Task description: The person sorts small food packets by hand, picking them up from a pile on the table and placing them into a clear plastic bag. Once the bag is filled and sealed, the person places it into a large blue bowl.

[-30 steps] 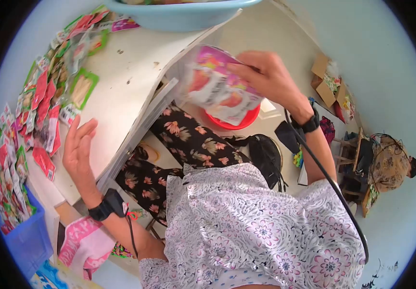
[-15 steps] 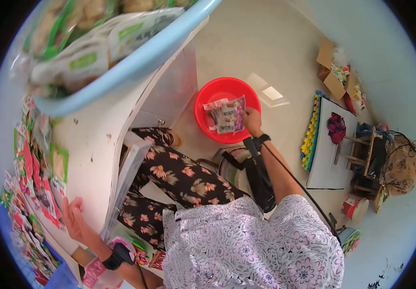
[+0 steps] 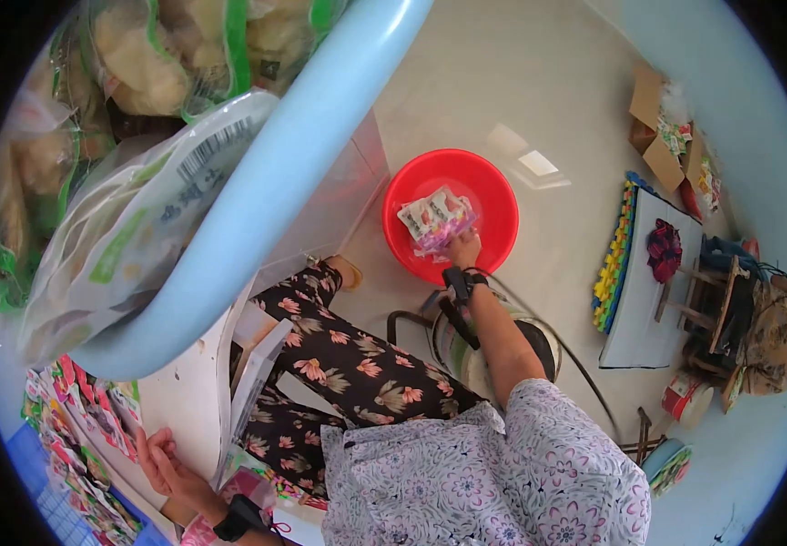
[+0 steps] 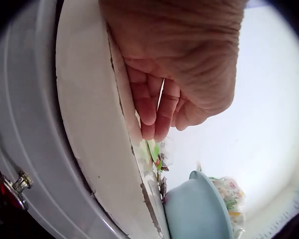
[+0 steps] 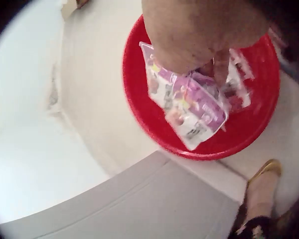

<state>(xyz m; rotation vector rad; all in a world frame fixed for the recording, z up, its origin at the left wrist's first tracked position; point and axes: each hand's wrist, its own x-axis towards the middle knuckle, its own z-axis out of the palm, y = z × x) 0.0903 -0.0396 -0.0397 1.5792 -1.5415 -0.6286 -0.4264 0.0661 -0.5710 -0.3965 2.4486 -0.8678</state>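
Down inside the red basin [image 3: 500, 196] on the floor, my right hand [image 3: 466, 246] pinches purple-and-white snack packets [image 5: 199, 109] at their purple end. The right wrist view shows the packets fanned over one another, with the fingertips partly hidden behind the hand. Another packet [image 5: 237, 89] lies beside them in the basin. My left hand [image 3: 175, 475] is by the white table's edge [image 3: 188, 387], its fingers loosely bent and holding nothing. In the left wrist view those fingers hang over the tabletop.
A light blue basin [image 3: 275, 196] full of clear packs [image 3: 161, 218] looms at upper left. Red and green packets [image 3: 93, 400] cover the table's far side, near a blue crate [image 3: 56, 510]. A stool [image 3: 493, 341], a cardboard box [image 3: 662, 164] and a seated person [image 3: 771, 332] are at right.
My right hand has carried the purple-and-white packets from beside the table down into the red basin. The head view has swung, bringing the light blue basin closer. The left hand stays by the table edge.
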